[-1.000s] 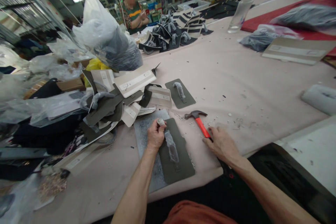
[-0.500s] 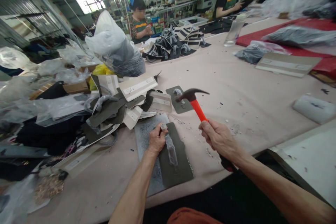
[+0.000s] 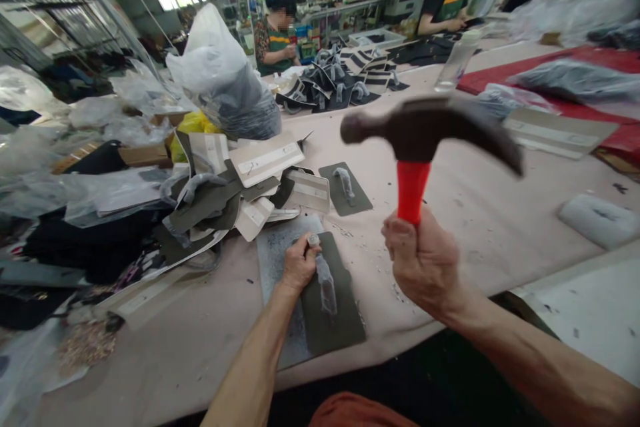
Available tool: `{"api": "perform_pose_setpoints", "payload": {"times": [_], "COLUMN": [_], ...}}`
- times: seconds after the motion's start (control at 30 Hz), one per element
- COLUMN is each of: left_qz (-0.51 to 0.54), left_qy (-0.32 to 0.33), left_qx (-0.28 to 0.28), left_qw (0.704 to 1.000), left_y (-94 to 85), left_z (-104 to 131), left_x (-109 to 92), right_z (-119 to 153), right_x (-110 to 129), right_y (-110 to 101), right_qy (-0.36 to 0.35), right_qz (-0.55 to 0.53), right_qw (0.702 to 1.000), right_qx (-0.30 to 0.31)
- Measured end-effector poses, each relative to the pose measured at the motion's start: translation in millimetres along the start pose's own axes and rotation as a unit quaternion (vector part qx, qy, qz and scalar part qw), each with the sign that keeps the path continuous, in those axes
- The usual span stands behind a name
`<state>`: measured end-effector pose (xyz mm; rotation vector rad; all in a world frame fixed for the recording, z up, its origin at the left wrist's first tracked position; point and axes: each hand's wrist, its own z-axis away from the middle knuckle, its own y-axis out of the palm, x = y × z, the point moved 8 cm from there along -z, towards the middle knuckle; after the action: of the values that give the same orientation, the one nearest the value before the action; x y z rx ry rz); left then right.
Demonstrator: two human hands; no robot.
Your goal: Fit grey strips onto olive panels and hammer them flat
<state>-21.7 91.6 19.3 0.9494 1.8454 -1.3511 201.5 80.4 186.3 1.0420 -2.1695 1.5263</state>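
Observation:
My right hand (image 3: 427, 260) is wrapped round the red handle of a claw hammer (image 3: 425, 130), its dark head raised high above the table. With closed fingers, my left hand (image 3: 300, 263) holds a short metal punch (image 3: 313, 240) upright, its round top showing. The punch's lower end is hidden by my hand. Beneath it lies a dark olive panel (image 3: 343, 307) with a plastic-wrapped handle (image 3: 327, 287) along its middle. The panel rests partly on a grey slab (image 3: 280, 267). A similar panel (image 3: 357, 197) with a wrapped handle lies just beyond.
A heap of olive and beige panels (image 3: 265, 160) is on the left, by a stuffed plastic bag (image 3: 220, 80). Small metal bits (image 3: 93, 343) lie lower left. A clear bottle (image 3: 455, 63) stands at the back. Co-workers (image 3: 275, 33) sit across the table.
The hammer has risen from low over the table, closer to the camera, with its head now higher and larger in view. My left hand stays at the same spot on the panel.

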Motion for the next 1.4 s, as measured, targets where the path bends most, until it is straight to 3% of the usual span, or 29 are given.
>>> {"api": "perform_pose_setpoints", "payload": {"times": [0.1, 0.17, 0.27, 0.4, 0.47, 0.53, 0.63, 0.73, 0.8, 0.87, 0.93, 1.0, 1.23, 1.33, 1.4], "left_qz": [0.003, 0.005, 0.006, 0.013, 0.016, 0.018, 0.019, 0.038, 0.09, 0.164, 0.235, 0.271, 0.205, 0.198, 0.207], "left_qy": [-0.004, -0.003, -0.003, -0.009, -0.01, -0.011, -0.01, -0.023, -0.057, -0.122, -0.182, -0.199, -0.138, -0.14, -0.146], "left_qx": [0.002, 0.007, 0.006, 0.002, 0.004, 0.004, -0.01, -0.024, -0.043, -0.105, -0.194, -0.24, -0.18, -0.185, -0.2], "left_qw": [1.0, 1.0, 1.0, 1.0, 1.0, 1.0, 1.0, 0.999, 0.993, 0.973, 0.935, 0.911, 0.952, 0.952, 0.947], "left_y": [0.7, 1.5, 1.3, 0.2, 0.1, -0.2, -1.1, 0.6, 1.0, -5.8, -18.6, -30.7, -52.1, -53.1, -54.0], "left_z": [-0.5, -0.7, -1.2, -2.5, -3.0, -3.0, -1.8, -2.5, -5.5, -7.8, -4.9, 0.4, 39.1, 52.9, 56.3], "left_x": [2.0, 2.0, 0.9, 0.6, 1.2, 2.2, 3.3, 5.0, 9.8, 20.9, 33.1, 37.5, 25.5, 28.6, 31.7], "right_z": [20.7, 33.4, 40.7, 62.4, 71.1, 69.6, 63.5, 69.0, 77.8, 85.0, 89.6, 91.4, 85.4, 74.3, 63.8], "right_x": [-17.6, -40.4, -75.2, -126.3, -139.7, -127.6, -69.8, -9.8, 9.9, 11.0, 4.6, -1.7, -17.1, -24.2, -28.4], "right_y": [43.8, 59.1, 56.1, 61.0, 64.1, 61.6, 67.9, 104.3, 131.9, 151.3, 161.7, 164.8, 142.0, 133.1, 130.1], "right_qy": [-0.02, -0.008, 0.033, 0.121, 0.137, 0.101, 0.01, -0.034, -0.021, 0.013, 0.04, 0.05, 0.089, 0.136, 0.177], "right_qz": [0.088, 0.144, 0.177, 0.141, 0.164, 0.185, 0.072, -0.068, -0.055, 0.0, 0.024, -0.001, -0.06, -0.106, -0.189], "right_qw": [0.978, 0.952, 0.949, 0.946, 0.944, 0.959, 0.989, 0.974, 0.966, 0.967, 0.967, 0.965, 0.977, 0.971, 0.952], "right_qx": [0.191, 0.269, 0.258, 0.266, 0.253, 0.189, 0.127, 0.213, 0.254, 0.255, 0.252, 0.257, 0.184, 0.168, 0.166]}}
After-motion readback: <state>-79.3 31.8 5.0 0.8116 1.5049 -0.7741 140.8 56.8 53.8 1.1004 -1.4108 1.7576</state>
